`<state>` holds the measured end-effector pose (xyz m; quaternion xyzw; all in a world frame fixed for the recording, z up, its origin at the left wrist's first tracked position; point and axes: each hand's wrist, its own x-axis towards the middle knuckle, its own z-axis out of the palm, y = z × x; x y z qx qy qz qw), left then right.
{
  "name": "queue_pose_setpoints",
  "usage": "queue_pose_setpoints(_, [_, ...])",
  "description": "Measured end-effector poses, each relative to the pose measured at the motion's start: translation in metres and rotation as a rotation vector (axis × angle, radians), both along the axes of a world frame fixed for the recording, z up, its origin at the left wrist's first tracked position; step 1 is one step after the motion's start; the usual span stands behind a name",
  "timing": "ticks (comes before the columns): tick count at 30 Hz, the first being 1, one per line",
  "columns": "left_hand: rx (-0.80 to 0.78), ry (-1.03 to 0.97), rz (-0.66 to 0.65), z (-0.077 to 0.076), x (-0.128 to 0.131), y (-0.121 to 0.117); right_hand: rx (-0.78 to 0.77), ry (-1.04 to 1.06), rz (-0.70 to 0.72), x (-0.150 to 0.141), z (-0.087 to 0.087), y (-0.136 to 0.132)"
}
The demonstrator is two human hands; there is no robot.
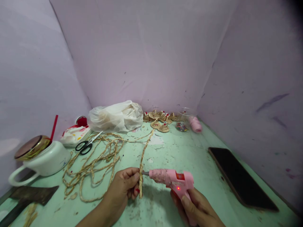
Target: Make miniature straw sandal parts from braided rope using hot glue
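My left hand (126, 184) pinches a braided straw cord (141, 181) near its lower end, which hangs a little below the fingers. In my right hand (195, 205) is a pink glue gun (171, 179) with a red light glowing on its side. Its metal nozzle points left and meets the cord beside my left fingertips; whether glue is coming out cannot be made out. From the held end the cord runs up and away towards the back of the table, and a loose tangle of straw cord (94, 176) lies to the left.
Scissors (86, 146) lie by the tangle. A white mug (50, 159), a tissue pack (74, 135) and a dark blade (35, 194) are left. Behind are a plastic bag (117, 116), coiled straw pieces (160, 126), beads (181, 126) and pink thread (195, 124); a phone (241, 179) lies right.
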<state>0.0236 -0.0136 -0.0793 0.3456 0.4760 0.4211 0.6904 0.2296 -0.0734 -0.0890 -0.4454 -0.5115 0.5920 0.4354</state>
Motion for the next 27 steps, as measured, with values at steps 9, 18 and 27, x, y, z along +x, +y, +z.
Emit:
queue_pose_setpoints(9, [-0.013, -0.024, 0.024, 0.002, 0.0, -0.0016, 0.002, 0.041, -0.018, -0.0025, 0.0038, -0.0008])
queue_pose_setpoints(18, [-0.025, -0.038, 0.052, -0.0021, -0.0009, -0.0003, 0.043, 0.019, 0.034, -0.0012, 0.0012, 0.0])
queue_pose_setpoints(27, [0.0, -0.032, 0.005, -0.0042, -0.0015, 0.0002, 0.065, 0.009, 0.039, 0.0001, 0.0004, 0.0007])
